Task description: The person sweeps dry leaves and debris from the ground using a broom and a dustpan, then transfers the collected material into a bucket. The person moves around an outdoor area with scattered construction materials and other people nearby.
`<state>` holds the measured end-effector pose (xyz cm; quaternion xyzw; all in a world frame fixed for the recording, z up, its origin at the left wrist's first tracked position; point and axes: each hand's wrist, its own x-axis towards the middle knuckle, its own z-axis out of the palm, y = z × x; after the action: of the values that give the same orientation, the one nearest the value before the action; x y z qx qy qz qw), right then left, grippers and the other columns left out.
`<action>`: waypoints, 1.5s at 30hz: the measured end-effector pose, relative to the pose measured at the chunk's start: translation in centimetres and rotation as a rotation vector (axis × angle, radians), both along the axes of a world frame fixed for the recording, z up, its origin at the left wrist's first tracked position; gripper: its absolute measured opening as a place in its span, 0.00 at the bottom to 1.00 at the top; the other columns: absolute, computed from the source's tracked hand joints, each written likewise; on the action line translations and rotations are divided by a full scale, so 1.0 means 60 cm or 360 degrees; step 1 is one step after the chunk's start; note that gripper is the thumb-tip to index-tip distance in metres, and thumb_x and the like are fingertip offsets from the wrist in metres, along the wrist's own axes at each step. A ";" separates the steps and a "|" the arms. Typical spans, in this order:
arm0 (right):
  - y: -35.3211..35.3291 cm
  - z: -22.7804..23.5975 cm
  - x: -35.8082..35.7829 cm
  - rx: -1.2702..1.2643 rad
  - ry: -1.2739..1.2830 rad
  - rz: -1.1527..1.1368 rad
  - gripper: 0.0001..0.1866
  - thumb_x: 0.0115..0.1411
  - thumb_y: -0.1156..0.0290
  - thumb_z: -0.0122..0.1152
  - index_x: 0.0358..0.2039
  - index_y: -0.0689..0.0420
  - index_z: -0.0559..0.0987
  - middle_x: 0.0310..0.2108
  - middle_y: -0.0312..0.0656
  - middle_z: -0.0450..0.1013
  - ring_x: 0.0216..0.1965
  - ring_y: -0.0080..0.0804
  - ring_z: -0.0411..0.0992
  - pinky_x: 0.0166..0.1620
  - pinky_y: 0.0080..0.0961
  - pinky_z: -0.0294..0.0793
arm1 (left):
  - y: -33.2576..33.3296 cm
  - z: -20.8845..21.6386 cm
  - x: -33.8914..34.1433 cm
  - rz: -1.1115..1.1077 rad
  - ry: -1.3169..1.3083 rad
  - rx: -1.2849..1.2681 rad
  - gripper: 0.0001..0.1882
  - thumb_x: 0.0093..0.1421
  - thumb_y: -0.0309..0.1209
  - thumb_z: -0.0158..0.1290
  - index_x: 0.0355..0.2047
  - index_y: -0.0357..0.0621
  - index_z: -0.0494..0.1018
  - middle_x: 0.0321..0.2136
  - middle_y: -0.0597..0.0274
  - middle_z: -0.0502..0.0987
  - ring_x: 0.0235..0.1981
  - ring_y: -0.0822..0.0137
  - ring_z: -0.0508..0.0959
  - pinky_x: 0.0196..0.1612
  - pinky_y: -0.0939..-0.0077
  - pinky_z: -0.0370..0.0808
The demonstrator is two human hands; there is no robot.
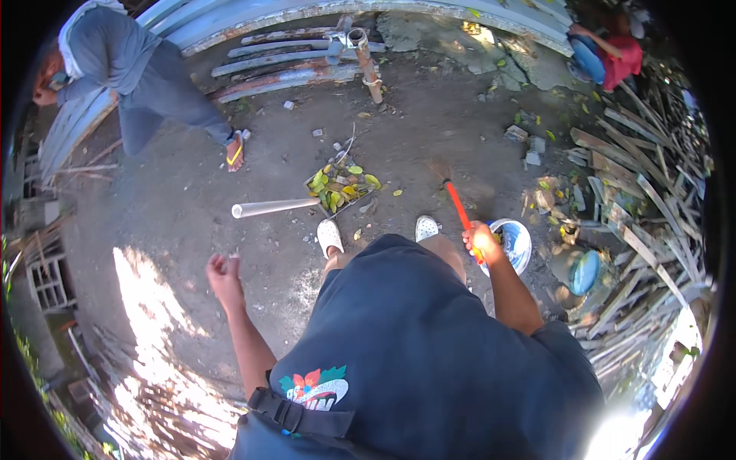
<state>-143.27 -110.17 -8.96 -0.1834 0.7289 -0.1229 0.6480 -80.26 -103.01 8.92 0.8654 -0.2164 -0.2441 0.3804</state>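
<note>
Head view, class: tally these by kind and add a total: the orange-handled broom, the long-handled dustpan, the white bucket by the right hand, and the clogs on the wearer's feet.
Broom: 1
Dustpan: 1
White bucket: 1
Clogs: 2
Total: 5

This is an outdoor yard that doubles as a store for used building material, shown by the bare dirt ground (284, 157), a bright patch of sunlight (142, 291) at the left and the leaves (335, 193) gathered on it. Long corrugated sheets (307, 14) span the far side, with weathered lengths of material (291, 80) stacked just before them, while a loose heap of timber (609, 149) lines the right. Whether it belongs to a home cannot be told.
</note>
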 end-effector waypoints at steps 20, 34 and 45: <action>0.193 -0.036 0.375 -0.0096 0.0307 -0.0539 0.23 0.54 0.79 0.57 0.53 0.60 0.75 0.20 0.39 0.72 0.16 0.29 0.70 0.17 0.31 0.67 | -0.286 -0.141 0.123 -0.1200 0.0508 -0.0162 0.11 0.50 0.16 0.57 0.36 0.40 0.76 0.46 0.52 0.81 0.47 0.65 0.79 0.53 0.71 0.73; 0.182 -0.061 0.622 -0.0254 0.0599 -0.0083 0.23 0.55 0.75 0.60 0.52 0.60 0.71 0.34 0.51 0.77 0.25 0.38 0.79 0.25 0.34 0.76 | -0.319 -0.127 0.047 -0.1877 0.0236 -0.0049 0.12 0.49 0.16 0.55 0.35 0.42 0.76 0.41 0.60 0.82 0.45 0.68 0.80 0.49 0.74 0.74; 0.306 0.178 0.460 0.0133 0.0044 -0.0496 0.24 0.58 0.77 0.60 0.57 0.58 0.74 0.25 0.42 0.75 0.18 0.27 0.71 0.20 0.29 0.70 | -0.349 -0.153 0.125 -0.1940 0.0523 -0.0284 0.13 0.48 0.14 0.53 0.34 0.42 0.76 0.41 0.60 0.81 0.44 0.68 0.79 0.51 0.74 0.73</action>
<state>-115.67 -91.84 1.72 -0.0426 0.7618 -0.1890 0.6181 -72.77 -123.96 -0.29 0.5033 -0.6283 -0.5272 0.2720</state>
